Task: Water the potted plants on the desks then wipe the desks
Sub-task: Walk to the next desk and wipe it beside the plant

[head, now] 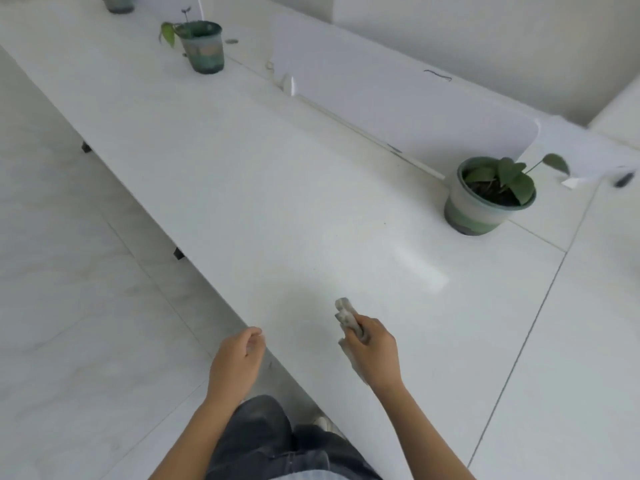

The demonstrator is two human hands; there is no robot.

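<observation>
- White desk [277, 202] is stretching away from me; my right hand [375, 351] is gripping a crumpled grey cloth [348, 317] over its near part, and I cannot tell whether the cloth is touching the surface.
- My left hand [239, 362] is hanging at the desk's front edge, fingers loosely curled, holding nothing.
- One potted plant [488, 195] is standing to the right, just beside the end of a white divider panel [398, 102], well apart from the cloth.
- A second potted plant [202, 46] is sitting far up the desk, and a third pot [117, 1] is showing partly at the top edge.
- Dark trousers [263, 441] are filling the bottom between my arms.
</observation>
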